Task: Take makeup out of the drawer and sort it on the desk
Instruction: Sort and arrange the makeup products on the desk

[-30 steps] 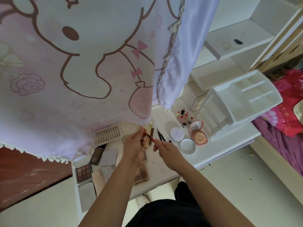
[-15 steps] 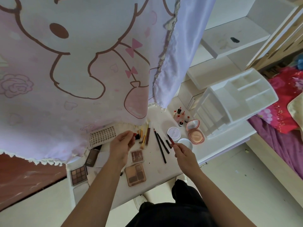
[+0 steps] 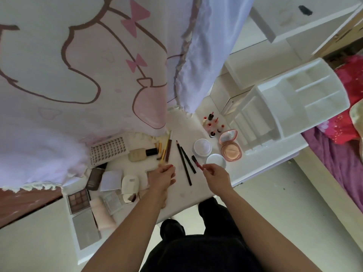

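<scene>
Evidently grouping liners, the right hand [image 3: 215, 175] pinches a red pencil [image 3: 197, 163] beside the black pencils [image 3: 183, 162], while the left hand [image 3: 163, 177] pinches a small red piece [image 3: 171, 165].

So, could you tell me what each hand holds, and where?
The right hand pinches a slim red pencil with a black tip by its near end. The left hand pinches a small red thing, too small to identify.

White desk [image 3: 188, 193] bears black pencils [image 3: 183, 161], pink compact [image 3: 230, 152], eyeshadow palette [image 3: 78, 201] and white organizer [image 3: 294, 103].
</scene>
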The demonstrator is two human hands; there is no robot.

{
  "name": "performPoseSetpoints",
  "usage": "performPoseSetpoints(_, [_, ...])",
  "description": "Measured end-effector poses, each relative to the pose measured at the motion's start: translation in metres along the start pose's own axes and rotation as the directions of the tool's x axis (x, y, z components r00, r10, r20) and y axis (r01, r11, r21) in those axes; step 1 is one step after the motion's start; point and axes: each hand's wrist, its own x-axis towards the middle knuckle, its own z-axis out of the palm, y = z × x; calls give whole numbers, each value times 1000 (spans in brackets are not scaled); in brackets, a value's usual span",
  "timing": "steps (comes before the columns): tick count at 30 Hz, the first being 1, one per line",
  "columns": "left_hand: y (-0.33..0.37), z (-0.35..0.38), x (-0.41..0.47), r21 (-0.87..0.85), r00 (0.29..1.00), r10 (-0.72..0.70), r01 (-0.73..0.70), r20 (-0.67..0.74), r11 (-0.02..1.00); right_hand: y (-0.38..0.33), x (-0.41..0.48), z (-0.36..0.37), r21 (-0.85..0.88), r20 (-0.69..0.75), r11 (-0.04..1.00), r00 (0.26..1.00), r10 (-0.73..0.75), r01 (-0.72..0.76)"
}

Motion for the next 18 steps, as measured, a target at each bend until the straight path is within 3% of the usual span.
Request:
performPoseSetpoints(7, [-13, 20, 16, 241, 993, 72, -48, -92, 969, -8, 24, 14, 66, -72, 998, 997, -16, 21])
performPoseSetpoints(18, [-13, 33, 19, 544, 955, 256, -135, -153, 828, -6, 45, 22, -108, -57, 985, 989, -139, 132])
